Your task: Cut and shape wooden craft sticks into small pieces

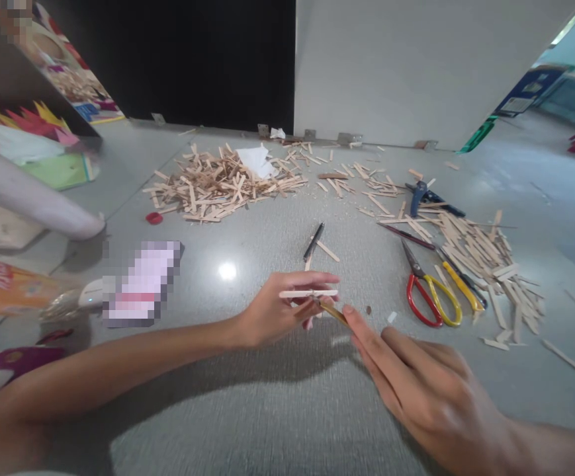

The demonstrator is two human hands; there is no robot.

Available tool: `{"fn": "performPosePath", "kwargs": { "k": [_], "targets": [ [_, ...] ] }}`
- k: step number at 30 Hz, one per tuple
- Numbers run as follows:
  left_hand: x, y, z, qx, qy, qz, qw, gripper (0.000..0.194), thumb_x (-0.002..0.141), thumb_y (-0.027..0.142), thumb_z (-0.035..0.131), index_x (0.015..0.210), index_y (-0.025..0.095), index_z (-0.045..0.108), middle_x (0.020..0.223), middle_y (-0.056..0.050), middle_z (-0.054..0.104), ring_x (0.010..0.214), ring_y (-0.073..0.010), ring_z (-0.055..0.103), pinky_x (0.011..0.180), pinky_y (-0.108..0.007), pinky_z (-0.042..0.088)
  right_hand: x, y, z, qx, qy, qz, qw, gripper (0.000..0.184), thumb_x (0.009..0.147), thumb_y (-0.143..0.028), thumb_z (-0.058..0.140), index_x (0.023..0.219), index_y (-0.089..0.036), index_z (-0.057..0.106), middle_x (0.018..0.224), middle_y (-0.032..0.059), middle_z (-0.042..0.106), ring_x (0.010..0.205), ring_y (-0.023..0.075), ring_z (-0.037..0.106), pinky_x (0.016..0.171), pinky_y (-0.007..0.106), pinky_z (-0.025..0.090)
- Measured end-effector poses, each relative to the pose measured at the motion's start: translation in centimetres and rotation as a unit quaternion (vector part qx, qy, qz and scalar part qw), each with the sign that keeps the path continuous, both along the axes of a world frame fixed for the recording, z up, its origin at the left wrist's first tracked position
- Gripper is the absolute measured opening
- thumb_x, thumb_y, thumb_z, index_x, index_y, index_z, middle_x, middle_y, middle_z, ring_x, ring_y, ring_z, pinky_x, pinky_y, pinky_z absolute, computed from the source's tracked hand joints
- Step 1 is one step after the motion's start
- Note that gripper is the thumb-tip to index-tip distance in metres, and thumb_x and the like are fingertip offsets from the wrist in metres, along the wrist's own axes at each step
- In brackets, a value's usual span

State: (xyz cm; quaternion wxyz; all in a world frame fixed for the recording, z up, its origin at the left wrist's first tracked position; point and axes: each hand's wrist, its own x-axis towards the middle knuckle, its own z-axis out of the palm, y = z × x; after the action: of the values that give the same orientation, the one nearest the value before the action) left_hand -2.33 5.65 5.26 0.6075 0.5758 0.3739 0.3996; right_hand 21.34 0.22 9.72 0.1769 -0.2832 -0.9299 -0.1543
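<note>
My left hand (270, 309) is closed on a flat pale wooden stick (309, 293), held level just above the table with the fingers behind it. In my right hand (429, 380) is a slim yellow tool (334, 312); its tip touches or nearly touches the stick at my left fingertips, and its exact kind is unclear. Beyond my left hand a black pen-like tool (313, 241) lies across a small wooden stick (327, 250). A tiny brown chip and a white scrap (392, 317) rest near my right fingers.
A heap of wooden sticks (212, 188) with white tissue (256, 162) lies at the back; more sticks (486, 248) spread right. Red-and-yellow-handled scissors (433, 297), yellow-handled pliers (463, 284) and a blue-handled tool (417, 197) lie there. A phone (145, 281) lies left, near an orange packet (14, 284).
</note>
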Motion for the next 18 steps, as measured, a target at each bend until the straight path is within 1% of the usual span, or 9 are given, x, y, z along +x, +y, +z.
{"fn": "performPosePath", "kwargs": {
  "k": [2, 4, 6, 8, 10, 12, 13, 15, 18],
  "targets": [
    [0.0, 0.0, 0.0, 0.009, 0.026, -0.001, 1.000, 0.036, 0.091, 0.040, 0.080, 0.114, 0.013, 0.083, 0.081, -0.006, 0.077, 0.049, -0.0074, 0.058, 0.047, -0.019, 0.050, 0.0, 0.0, 0.1, -0.006, 0.013, 0.004, 1.000, 0.042, 0.109, 0.002, 0.036, 0.140, 0.001, 0.065, 0.071, 0.0000, 0.068, 0.054, 0.0137, 0.061, 0.049, 0.032, 0.044],
    [-0.1, -0.1, -0.2, 0.040, 0.056, 0.012, 0.998, 0.031, 0.093, 0.041, 0.077, 0.106, 0.014, 0.085, 0.068, -0.002, 0.073, 0.046, -0.0080, 0.056, 0.045, -0.018, 0.048, -0.1, 0.1, 0.2, -0.003, 0.021, 0.003, 1.000, 0.041, 0.108, 0.002, 0.038, 0.137, 0.000, 0.067, 0.067, -0.0023, 0.063, 0.050, 0.0132, 0.058, 0.048, 0.032, 0.042],
    [-0.2, -0.4, -0.4, 0.090, 0.079, 0.034, 0.992, 0.030, 0.097, 0.041, 0.072, 0.098, 0.015, 0.085, 0.067, -0.003, 0.074, 0.043, -0.0080, 0.055, 0.042, -0.018, 0.046, -0.3, 0.1, 0.4, 0.014, 0.018, -0.004, 1.000, 0.038, 0.108, 0.001, 0.042, 0.134, 0.000, 0.070, 0.064, -0.0034, 0.060, 0.048, 0.0131, 0.056, 0.046, 0.033, 0.041],
    [-0.3, -0.6, -0.7, 0.163, 0.105, 0.058, 0.979, 0.033, 0.103, 0.039, 0.066, 0.089, 0.015, 0.084, 0.067, -0.004, 0.077, 0.040, -0.0072, 0.054, 0.039, -0.017, 0.042, -0.6, 0.2, 0.6, 0.045, 0.002, -0.012, 0.999, 0.034, 0.108, -0.001, 0.048, 0.130, 0.001, 0.074, 0.061, -0.0037, 0.057, 0.047, 0.0133, 0.055, 0.045, 0.033, 0.039],
    [-0.5, -0.9, -1.0, 0.255, 0.151, 0.079, 0.952, 0.040, 0.108, 0.035, 0.059, 0.080, 0.016, 0.081, 0.064, -0.003, 0.077, 0.038, -0.0067, 0.054, 0.039, -0.016, 0.040, -1.0, 0.2, 0.7, 0.081, -0.027, -0.021, 0.996, 0.034, 0.108, -0.002, 0.048, 0.127, 0.002, 0.076, 0.058, -0.0041, 0.053, 0.045, 0.0134, 0.053, 0.042, 0.033, 0.038],
    [-0.6, -1.0, -1.3, 0.348, 0.206, 0.104, 0.909, 0.049, 0.112, 0.034, 0.053, 0.072, 0.017, 0.076, 0.058, -0.002, 0.074, 0.041, -0.0080, 0.059, 0.043, -0.015, 0.044, -1.4, 0.2, 0.6, 0.111, -0.056, -0.033, 0.992, 0.042, 0.107, 0.004, 0.041, 0.129, 0.001, 0.077, 0.055, -0.0050, 0.049, 0.042, 0.0130, 0.050, 0.041, 0.031, 0.037],
    [-0.7, -1.1, -1.5, 0.383, 0.229, 0.118, 0.887, 0.052, 0.113, 0.034, 0.051, 0.068, 0.018, 0.073, 0.057, -0.002, 0.073, 0.044, -0.0091, 0.062, 0.046, -0.016, 0.047, -1.5, 0.2, 0.5, 0.121, -0.067, -0.036, 0.990, 0.048, 0.106, 0.007, 0.037, 0.132, 0.000, 0.077, 0.054, -0.0051, 0.049, 0.041, 0.0127, 0.050, 0.041, 0.030, 0.036],
    [-0.7, -1.2, -1.8, 0.429, 0.257, 0.142, 0.854, 0.056, 0.115, 0.034, 0.048, 0.065, 0.019, 0.067, 0.054, -0.001, 0.069, 0.046, -0.0106, 0.063, 0.049, -0.018, 0.048, -1.8, 0.2, 0.3, 0.137, -0.078, -0.035, 0.987, 0.055, 0.105, 0.010, 0.033, 0.138, -0.005, 0.075, 0.052, -0.0057, 0.048, 0.040, 0.0123, 0.049, 0.040, 0.029, 0.036],
    [-0.7, -1.1, -2.3, 0.459, 0.263, 0.161, 0.833, 0.050, 0.116, 0.034, 0.046, 0.072, 0.019, 0.067, 0.055, -0.001, 0.067, 0.045, -0.0110, 0.058, 0.049, -0.021, 0.046, -1.9, 0.2, 0.1, 0.157, -0.084, -0.021, 0.984, 0.052, 0.106, 0.008, 0.037, 0.138, -0.007, 0.075, 0.051, -0.0063, 0.047, 0.038, 0.0118, 0.048, 0.039, 0.028, 0.035]
  ]
}}
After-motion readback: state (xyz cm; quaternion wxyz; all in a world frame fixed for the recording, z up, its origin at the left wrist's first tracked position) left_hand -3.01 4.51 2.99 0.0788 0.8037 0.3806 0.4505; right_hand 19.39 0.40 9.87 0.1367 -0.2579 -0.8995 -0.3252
